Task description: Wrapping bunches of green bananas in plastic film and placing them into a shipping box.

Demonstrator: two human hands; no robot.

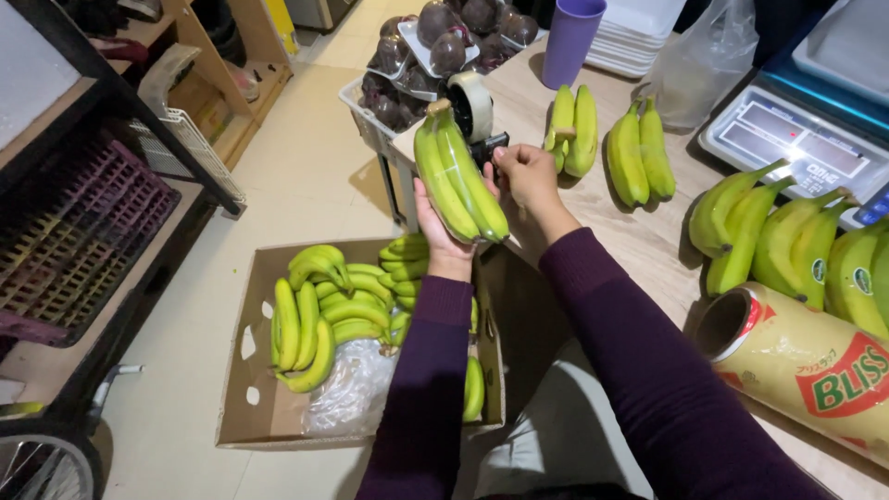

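— While the left hand (443, 243) cups a small bunch of green bananas (458, 176) from beneath, fingers wrapped round it and stems up, what is the right hand (526, 174) doing?

— It is pinched narrow at the bunch's upper side, right by the tape dispenser (474, 106) at the edge of the wooden counter (648, 241). Whether a strip of tape sits between the fingertips cannot be told.

— And where does the bunch sit?

— In the air, just off the counter's corner, above an open cardboard box (264, 407) of more bananas on the floor.

— How would one do this well?

— Judging from the grip, keep the bunch steady in the palm, work close to the stems rather than the soft fruit, and hold it near the dispenser so nothing stretches or twists.

— What else is about?

— Banded pairs of bananas (639, 153), a purple cup (570, 39), a scale (787, 139) and a roll of cling film (806, 366).
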